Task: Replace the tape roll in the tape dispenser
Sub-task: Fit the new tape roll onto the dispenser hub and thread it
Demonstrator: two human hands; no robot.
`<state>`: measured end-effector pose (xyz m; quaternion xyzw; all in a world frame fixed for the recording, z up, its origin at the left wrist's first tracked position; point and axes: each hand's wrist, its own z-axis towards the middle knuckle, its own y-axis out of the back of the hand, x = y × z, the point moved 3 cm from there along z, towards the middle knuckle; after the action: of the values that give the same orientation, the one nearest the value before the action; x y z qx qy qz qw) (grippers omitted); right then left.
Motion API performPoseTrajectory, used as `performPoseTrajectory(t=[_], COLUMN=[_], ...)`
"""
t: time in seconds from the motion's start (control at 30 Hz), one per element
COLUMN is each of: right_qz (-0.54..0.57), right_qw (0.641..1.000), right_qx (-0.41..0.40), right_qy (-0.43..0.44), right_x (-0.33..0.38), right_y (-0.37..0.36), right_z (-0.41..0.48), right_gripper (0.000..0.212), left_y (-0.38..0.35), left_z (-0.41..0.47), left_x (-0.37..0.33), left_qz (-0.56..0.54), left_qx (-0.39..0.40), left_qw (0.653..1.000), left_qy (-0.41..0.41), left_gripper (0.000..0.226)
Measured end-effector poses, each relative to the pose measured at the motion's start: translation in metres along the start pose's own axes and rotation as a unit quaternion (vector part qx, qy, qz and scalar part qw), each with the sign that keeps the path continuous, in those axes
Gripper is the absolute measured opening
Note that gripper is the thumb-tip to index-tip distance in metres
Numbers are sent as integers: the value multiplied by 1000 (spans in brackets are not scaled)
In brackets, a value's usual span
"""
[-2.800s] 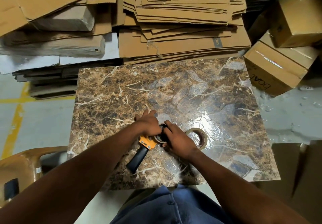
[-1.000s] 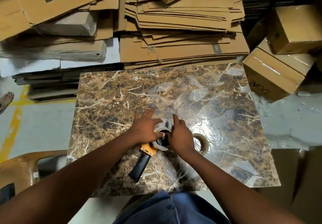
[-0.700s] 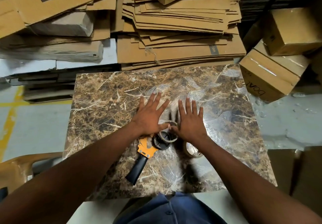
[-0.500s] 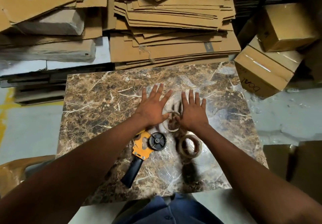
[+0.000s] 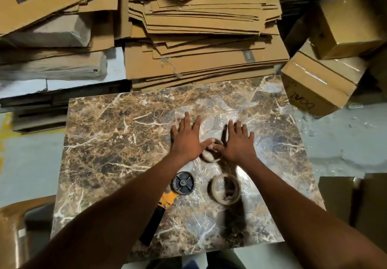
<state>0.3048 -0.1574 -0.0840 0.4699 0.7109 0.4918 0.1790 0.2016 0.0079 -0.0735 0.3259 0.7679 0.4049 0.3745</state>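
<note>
The tape dispenser lies on the marble-patterned table (image 5: pixel 117 134), its bare black hub (image 5: pixel 183 183) facing up, its orange body (image 5: pixel 167 198) and black handle (image 5: pixel 152 229) partly under my left forearm. An empty cardboard tape core (image 5: pixel 211 153) lies just beyond it. My left hand (image 5: pixel 186 141) and my right hand (image 5: pixel 238 143) hover flat on either side of the core, fingers spread, both thumb tips touching its rim. A fuller tape roll (image 5: pixel 225 188) lies to the right of the hub.
Stacks of flattened cardboard (image 5: pixel 199 38) press against the table's far edge. Sealed cartons (image 5: pixel 318 82) stand at the far right. A brown plastic chair (image 5: pixel 14 227) is at the near left. Crinkled clear film covers the tabletop around the dispenser.
The empty core has come off the dispenser hub and moved away from me between my thumbs. My fingers have spread out flat. The hub is now bare.
</note>
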Motion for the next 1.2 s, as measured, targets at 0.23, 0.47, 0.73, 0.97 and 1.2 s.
performPoseTrajectory(t=[0.23,0.47,0.73,0.97,1.2], right_qz=[35,145,59,51,66], right_qw=[987,966,974,975,970], right_qx=[-52,20,44,42,23], right_qy=[150,213,216,211,234], right_x=[-28,-54,-58,-56,-41], right_y=[-35,-64,-65,-61,-45], right_z=[-83,-134,-129,-130,-135], right_gripper=[85,111,118,120,115], left_y=[-31,-74,-71,-62,-49], left_z=[-90,-138,-129,-125,-136], left_x=[-30,-29,-26,-30,-21], left_qz=[45,39,90,82,66], left_qx=[-59,33,83,91,44], left_qw=[983,966,967,968,973], left_qy=[-168,-253,-225,-217,-217], left_gripper=[73,100,106,106,110])
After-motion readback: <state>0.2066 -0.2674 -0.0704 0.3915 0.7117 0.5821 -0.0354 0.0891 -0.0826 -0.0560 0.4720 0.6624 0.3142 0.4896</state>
